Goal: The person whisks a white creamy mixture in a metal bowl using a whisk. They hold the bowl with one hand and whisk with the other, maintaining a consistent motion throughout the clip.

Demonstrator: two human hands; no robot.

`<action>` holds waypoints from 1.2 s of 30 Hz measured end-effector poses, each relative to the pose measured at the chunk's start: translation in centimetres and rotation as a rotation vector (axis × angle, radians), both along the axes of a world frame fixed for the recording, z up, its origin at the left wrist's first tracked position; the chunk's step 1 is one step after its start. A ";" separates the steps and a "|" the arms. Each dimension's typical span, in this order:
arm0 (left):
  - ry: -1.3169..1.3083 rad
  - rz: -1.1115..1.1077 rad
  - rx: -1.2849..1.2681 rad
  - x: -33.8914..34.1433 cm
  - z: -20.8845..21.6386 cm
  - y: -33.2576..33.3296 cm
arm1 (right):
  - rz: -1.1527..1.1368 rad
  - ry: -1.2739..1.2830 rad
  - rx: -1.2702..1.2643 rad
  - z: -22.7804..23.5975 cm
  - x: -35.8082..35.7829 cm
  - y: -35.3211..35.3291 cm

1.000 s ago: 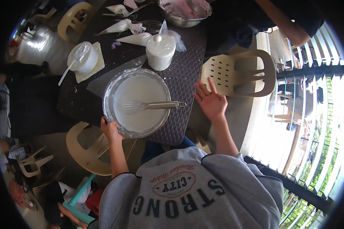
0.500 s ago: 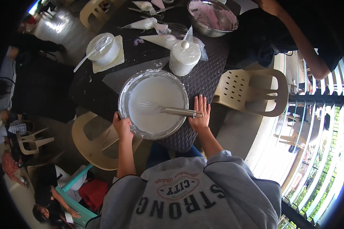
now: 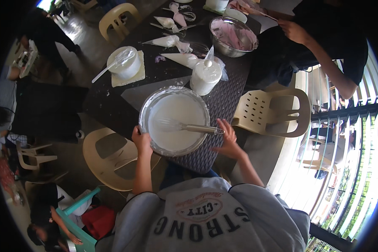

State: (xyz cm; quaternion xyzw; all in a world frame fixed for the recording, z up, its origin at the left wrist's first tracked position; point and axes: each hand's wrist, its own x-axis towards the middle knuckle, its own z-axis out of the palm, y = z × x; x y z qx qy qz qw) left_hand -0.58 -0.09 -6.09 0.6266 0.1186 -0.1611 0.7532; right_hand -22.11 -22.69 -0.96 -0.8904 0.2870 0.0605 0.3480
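The metal mixing bowl (image 3: 144, 113) sits at the near end of the dark woven-pattern table (image 3: 231, 92), holding a smooth white mixture (image 3: 176, 105); white residue coats its rim. The left hand (image 3: 143, 143) is closed on the lower-left edge of the bowl, fingers bent against the outside; how far they reach beneath cannot be told. The wire whisk (image 3: 191, 127) lies across the bowl, wires in the mixture, metal handle over the right rim, its looped end pointing at the right hand (image 3: 230, 145). That hand is open, fingers apart and slightly curved, thumb extended toward the bowl below the handle. The loop overlaps the fingers in view; contact cannot be confirmed, and no grip is seen. Beyond the bowl stands a white knob-topped canister (image 3: 206, 79), with a filled piping bag (image 3: 178, 59) just behind it. To the left, a white-coated round form (image 3: 128, 72) rests on a square board (image 3: 138, 77), a spatula (image 3: 113, 64) lying across its top. A steel bowl (image 3: 235, 51) with pink residue is noted near a co-worker's hand (image 3: 292, 31).
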 end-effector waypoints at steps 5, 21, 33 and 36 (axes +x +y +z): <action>-0.033 -0.013 0.078 0.1 0.3 -0.5 | -0.098 -0.493 0.045 -0.5 2.6 4.4; -0.033 0.064 0.113 -0.1 0.1 0.1 | -0.708 -1.080 0.995 2.0 13.7 4.3; -0.108 -0.177 0.156 -1.9 2.4 -0.2 | -1.003 -1.328 0.770 2.4 12.4 -2.0; -0.162 -0.228 0.158 -2.0 3.4 -1.9 | -0.813 -1.073 0.978 1.2 11.0 2.5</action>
